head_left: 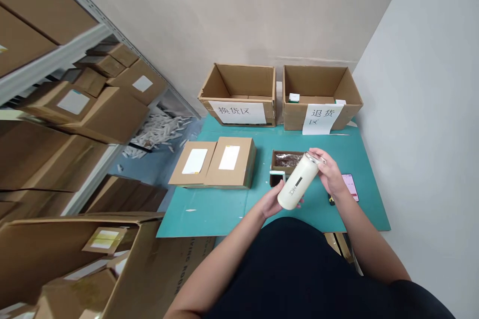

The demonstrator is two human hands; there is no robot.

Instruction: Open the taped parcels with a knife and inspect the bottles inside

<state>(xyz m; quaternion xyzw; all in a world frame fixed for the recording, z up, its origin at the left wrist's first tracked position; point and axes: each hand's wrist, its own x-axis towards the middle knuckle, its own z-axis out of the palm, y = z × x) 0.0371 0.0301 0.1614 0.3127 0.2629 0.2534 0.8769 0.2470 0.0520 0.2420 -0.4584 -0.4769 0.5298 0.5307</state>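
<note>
A cream-white insulated bottle [298,184] with dark lettering is tilted in front of me, its metal-rimmed top pointing up and right. My left hand [272,200] is wrapped round its lower end, with fingertips showing on the far side. At the upper end, my right hand [328,173] has its fingers closed on the rim. Behind the bottle lies a small open carton [279,160] with clear plastic wrap inside. A small white-edged box with a dark inside [277,178] sits just in front of that carton, partly hidden by the bottle.
Two open cardboard boxes with paper signs, the left one [239,90] and the right one [342,90], stand at the back of the green table [213,214]. Two closed labelled cartons [229,162] lie left. A phone [351,187] is at the right. Carton-filled shelves [90,159] flank the table.
</note>
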